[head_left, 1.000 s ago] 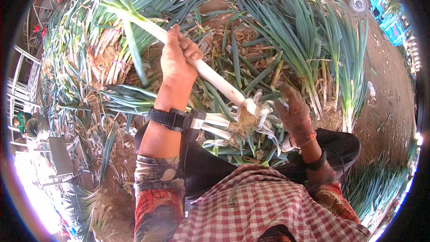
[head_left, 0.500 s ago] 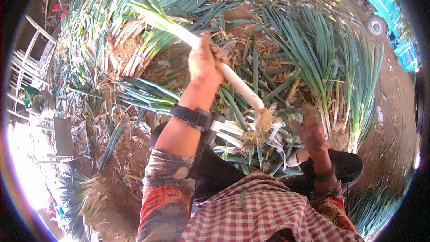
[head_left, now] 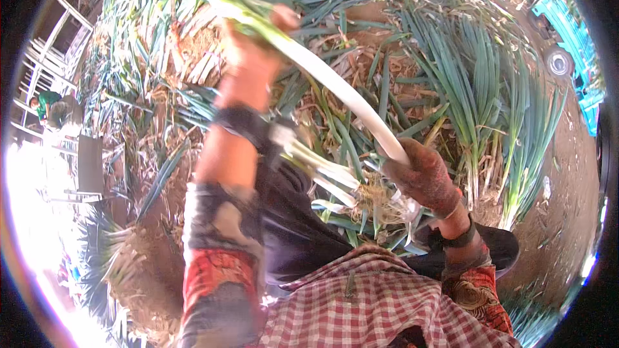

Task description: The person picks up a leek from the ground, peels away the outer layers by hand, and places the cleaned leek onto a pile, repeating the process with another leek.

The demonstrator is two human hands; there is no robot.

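You hold one long leek (head_left: 335, 87) stretched between both hands: your left hand (head_left: 255, 58) clenches its green upper end, your right hand (head_left: 422, 177) grips the white shaft near the roots. A few trimmed leeks (head_left: 322, 177) lie on your lap; heaps (head_left: 464, 77) remain untouched.

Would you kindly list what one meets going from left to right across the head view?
Metal rack → left hand gripping the leafy end of a long green onion → right hand at its white end → row of green onions on the soil → turquoise vehicle.
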